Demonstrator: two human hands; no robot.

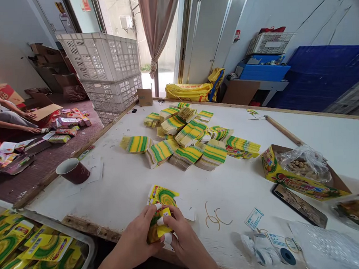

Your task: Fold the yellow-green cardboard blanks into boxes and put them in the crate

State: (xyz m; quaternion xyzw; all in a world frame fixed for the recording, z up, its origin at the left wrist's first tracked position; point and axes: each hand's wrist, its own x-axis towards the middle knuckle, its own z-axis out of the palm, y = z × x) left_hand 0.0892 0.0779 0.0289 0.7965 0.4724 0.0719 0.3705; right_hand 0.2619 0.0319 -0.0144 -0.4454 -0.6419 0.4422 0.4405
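Note:
A small yellow and green carton (pixel 163 228) is between my hands at the table's near edge. My left hand (pixel 135 236) wraps round its left side. On the other side, my right hand (pixel 185 238) grips it with the thumb and fingers, at the upper flap. White coverings sit on several of my fingertips. Just beyond lie flat printed cartons (pixel 163 195), partly hidden by my fingers. Farther back is a pile of bundled flat cartons (pixel 186 148) with green and yellow stripes. Several loose rubber bands (pixel 214 219) lie right of my hands.
A bin (pixel 90 245) of yellow cartons stands lower left. On the table are a dark mug (pixel 75 172), a phone (pixel 300 204), an open display box (pixel 306 186) and tape rolls (pixel 287 256). Stacked white crates (pixel 111 62) stand behind. A person (pixel 8 110) sits at far left.

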